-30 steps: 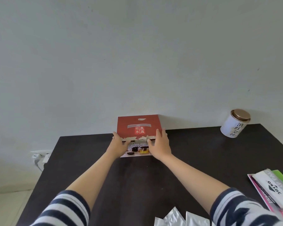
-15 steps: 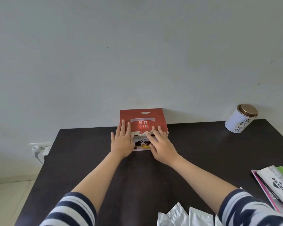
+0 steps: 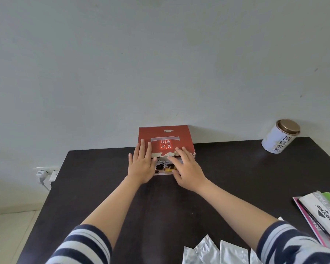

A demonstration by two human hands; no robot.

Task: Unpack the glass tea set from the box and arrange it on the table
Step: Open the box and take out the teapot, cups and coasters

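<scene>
Red box (image 3: 167, 141) at far edge of dark table (image 3: 236, 178), against the wall, lid closed; white Chinese characters on top, photo panel on near face. Left hand (image 3: 141, 165) laid flat on box's near-left corner – fingers straight, slightly spread, tips on the red top, palm over the front face. Right hand (image 3: 187, 168) placed on near-right part of box, fingers extended and a little apart, angled toward the left across the front edge; thumb lower, beside the photo panel. No curl or pinch seen in either hand – both pressed flat against cardboard. Striped sleeves (image 3: 84, 246) pushed up to the elbows.

White tin (image 3: 279, 137) with bronze lid noted at far right of table, tilted in view, well apart from box. Stack of flat packets (image 3: 320, 212) – white, pink, green – at right edge. Several silver foil sachets (image 3: 213, 252) at near edge, between the forearms and the right sleeve. Wall socket with plug (image 3: 44, 173) seen beyond table's left side. Contents of box not visible.
</scene>
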